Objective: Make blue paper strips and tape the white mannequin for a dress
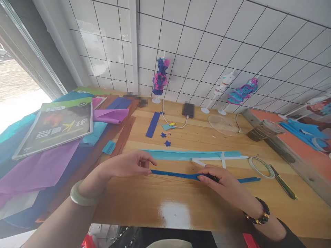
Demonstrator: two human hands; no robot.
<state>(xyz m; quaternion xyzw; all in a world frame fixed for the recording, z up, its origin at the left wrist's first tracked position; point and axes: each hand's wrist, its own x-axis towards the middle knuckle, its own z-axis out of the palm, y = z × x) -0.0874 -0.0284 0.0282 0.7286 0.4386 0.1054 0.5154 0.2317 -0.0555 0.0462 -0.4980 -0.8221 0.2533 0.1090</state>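
A long dark blue paper strip (pixel 176 174) lies stretched across the wooden table (pixel 165 203). My left hand (pixel 126 164) pinches its left end between thumb and fingers. Further right along the same strip, my right hand (pixel 219 182) presses down and grips it; the strip's tail sticks out past that hand to the right. Just behind lies a longer teal paper strip (pixel 191 154) with white tape pieces (pixel 222 159) across its right part.
Sheets of purple, blue and teal paper (pixel 38 165) and a book (pixel 55 125) pile up at the left. A tape roll (pixel 261 167) and a pen (pixel 283 182) lie at the right. Paper-dressed doll stands (pixel 159 77), a phone (pixel 188 109) and a clear dish (pixel 223 124) stand toward the tiled wall.
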